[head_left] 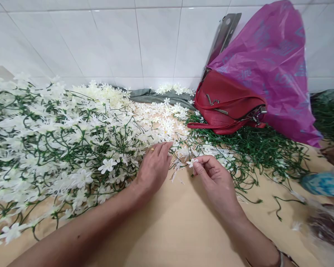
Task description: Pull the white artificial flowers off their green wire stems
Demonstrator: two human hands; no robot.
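Observation:
Between the thumb and forefinger of my right hand (215,178) is a small white artificial flower (192,162). My left hand (155,165) is turned palm down beside the loose flowers, its fingers close together and their tips partly hidden; whether it pinches anything does not show. Just past my hands lie loose white blossoms (167,124) and thin white pieces (178,168) on the tabletop (167,230). To the left spreads a big heap of white flowers on green stems (72,144), reaching up to my left wrist.
Bare green stems (256,148) lie in a tangle at the right, under a red handbag (225,100). A purple plastic bag (278,70) leans on the tiled wall (158,40). Farther right are a blue-and-white item (324,184) and a clear plastic bag (325,230) with dark contents.

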